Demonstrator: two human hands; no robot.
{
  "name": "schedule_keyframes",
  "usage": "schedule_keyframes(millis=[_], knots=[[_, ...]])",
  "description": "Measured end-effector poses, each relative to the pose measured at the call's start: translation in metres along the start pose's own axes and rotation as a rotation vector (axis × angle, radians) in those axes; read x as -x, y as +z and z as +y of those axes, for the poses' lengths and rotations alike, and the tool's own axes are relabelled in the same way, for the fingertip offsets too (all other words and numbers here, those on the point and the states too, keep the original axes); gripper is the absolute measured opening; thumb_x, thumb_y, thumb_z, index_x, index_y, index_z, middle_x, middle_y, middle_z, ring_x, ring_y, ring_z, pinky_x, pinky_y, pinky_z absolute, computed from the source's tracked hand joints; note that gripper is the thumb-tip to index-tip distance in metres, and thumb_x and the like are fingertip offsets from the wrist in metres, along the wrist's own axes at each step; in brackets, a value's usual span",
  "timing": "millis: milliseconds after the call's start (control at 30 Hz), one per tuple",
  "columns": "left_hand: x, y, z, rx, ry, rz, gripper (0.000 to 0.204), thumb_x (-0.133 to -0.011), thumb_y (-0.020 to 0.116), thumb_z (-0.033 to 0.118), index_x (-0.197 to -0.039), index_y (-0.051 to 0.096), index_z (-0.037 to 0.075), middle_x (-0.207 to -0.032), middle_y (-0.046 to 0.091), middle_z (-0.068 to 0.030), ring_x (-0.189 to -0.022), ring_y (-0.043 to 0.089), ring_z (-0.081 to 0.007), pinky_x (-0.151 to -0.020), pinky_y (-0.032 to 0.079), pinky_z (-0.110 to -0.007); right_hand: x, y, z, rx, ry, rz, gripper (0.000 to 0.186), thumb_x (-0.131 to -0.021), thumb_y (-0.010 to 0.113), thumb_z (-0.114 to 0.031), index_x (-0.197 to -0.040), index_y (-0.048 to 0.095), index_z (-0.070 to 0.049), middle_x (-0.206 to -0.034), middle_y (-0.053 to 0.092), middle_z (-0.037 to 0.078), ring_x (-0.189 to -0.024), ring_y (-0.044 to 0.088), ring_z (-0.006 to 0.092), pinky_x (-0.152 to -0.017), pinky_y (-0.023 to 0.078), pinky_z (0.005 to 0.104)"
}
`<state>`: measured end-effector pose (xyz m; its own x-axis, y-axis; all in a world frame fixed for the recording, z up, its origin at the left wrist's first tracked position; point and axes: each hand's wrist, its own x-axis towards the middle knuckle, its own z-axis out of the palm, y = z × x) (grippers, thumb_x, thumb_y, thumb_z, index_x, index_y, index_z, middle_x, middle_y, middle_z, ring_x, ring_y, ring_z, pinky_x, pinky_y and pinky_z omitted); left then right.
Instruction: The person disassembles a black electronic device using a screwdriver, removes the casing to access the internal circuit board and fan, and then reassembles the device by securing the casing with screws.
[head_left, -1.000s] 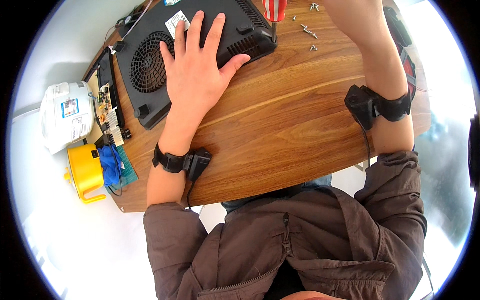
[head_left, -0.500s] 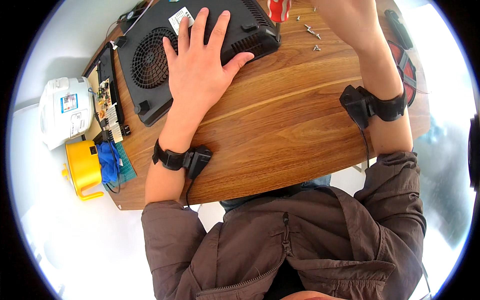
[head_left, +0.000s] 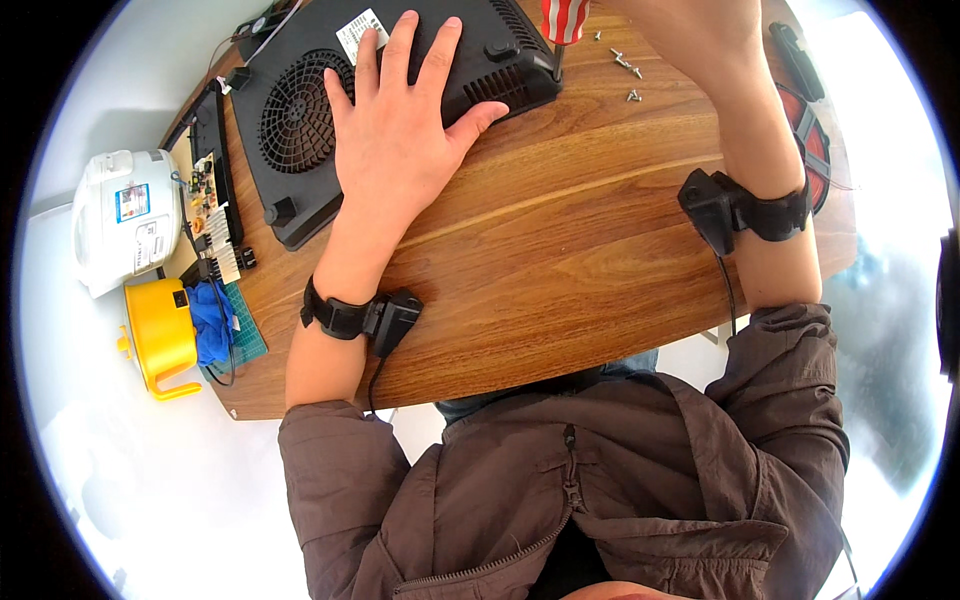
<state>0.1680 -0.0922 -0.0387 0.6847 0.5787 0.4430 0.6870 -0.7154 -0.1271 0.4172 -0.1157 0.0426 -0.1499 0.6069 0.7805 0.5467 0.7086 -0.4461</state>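
My left hand (head_left: 400, 135) lies flat with spread fingers on an upturned black appliance casing (head_left: 285, 205), which looks like the underside of an induction cooker. Beside the fingers are the casing's round fan grille (head_left: 300, 110) and a white label (head_left: 360, 35). At the top edge of the view, my right hand (head_left: 690, 35) is at a screwdriver (head_left: 566, 22) with a red and white handle. Its fingers run out of the picture, but the screwdriver stands nearly upright, held at the handle. The shaft points down into the casing's near right corner, where the tip is hidden.
Several loose screws (head_left: 627, 66) lie right of the casing. A circuit board (head_left: 207, 200), a white appliance (head_left: 130, 220), a yellow pot (head_left: 160, 335) and a blue cloth (head_left: 212, 322) are at left. A reddish coil (head_left: 818, 170) and a dark tool (head_left: 797, 62) sit at the right edge.
The screwdriver handle has tipped slightly to the right. My left hand keeps its place on the casing, and the whole view has shifted a little.
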Motion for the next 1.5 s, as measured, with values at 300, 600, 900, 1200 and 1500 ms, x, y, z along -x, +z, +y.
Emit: schedule_keyframes(millis=[300,600,900,1200,1500], knots=[[0.000,0.001,0.000,0.006,0.000,-0.004,0.079,-0.089,0.066,0.067,-0.154,0.048,0.027,-0.158,0.045,-0.0082,-0.143,0.044,-0.0392,-0.110,0.036,-0.071,0.001,0.001,0.004,-0.218,0.065,0.031,0.018,-0.097,0.072,-0.013,-0.110,0.071,-0.001,-0.104,0.070,0.005,-0.094,0.061,0.0099,-0.085,0.052,0.0271],[-0.001,0.003,-0.003,0.022,-0.034,-0.032,0.078,-0.089,0.065,0.067,-0.154,0.047,0.027,-0.158,0.044,-0.0088,-0.144,0.042,-0.0395,-0.112,0.034,-0.070,-0.002,0.002,-0.013,-0.066,0.070,0.031,0.019,-0.091,0.078,-0.011,-0.106,0.073,-0.001,-0.102,0.070,0.006,-0.096,0.063,0.0147,-0.086,0.051,0.0285],[0.000,-0.004,0.000,0.031,-0.066,-0.092,0.080,-0.090,0.064,0.067,-0.156,0.045,0.027,-0.162,0.040,-0.0089,-0.147,0.037,-0.0396,-0.115,0.031,-0.069,-0.002,-0.002,-0.004,-0.174,0.152,0.088,0.016,-0.094,0.064,-0.002,-0.108,0.072,0.001,-0.101,0.071,0.007,-0.087,0.063,0.0143,-0.080,0.052,0.0287],[0.001,-0.007,0.001,0.027,-0.066,-0.098,0.079,-0.091,0.063,0.066,-0.156,0.045,0.026,-0.161,0.040,-0.0092,-0.146,0.039,-0.0404,-0.114,0.032,-0.069,0.002,-0.008,0.004,0.062,-0.019,0.054,0.019,-0.092,0.069,-0.003,-0.111,0.071,0.001,-0.100,0.069,0.007,-0.087,0.063,0.0125,-0.076,0.051,0.0269],[0.005,-0.003,-0.003,0.041,-0.069,-0.054,0.079,-0.089,0.067,0.063,-0.156,0.045,0.026,-0.161,0.040,-0.0080,-0.145,0.041,-0.0403,-0.113,0.035,-0.068,-0.006,-0.015,-0.036,0.160,0.242,-0.016,0.030,-0.086,0.063,0.008,-0.115,0.068,0.003,-0.103,0.070,0.010,-0.096,0.067,0.0174,-0.087,0.053,0.0315]])
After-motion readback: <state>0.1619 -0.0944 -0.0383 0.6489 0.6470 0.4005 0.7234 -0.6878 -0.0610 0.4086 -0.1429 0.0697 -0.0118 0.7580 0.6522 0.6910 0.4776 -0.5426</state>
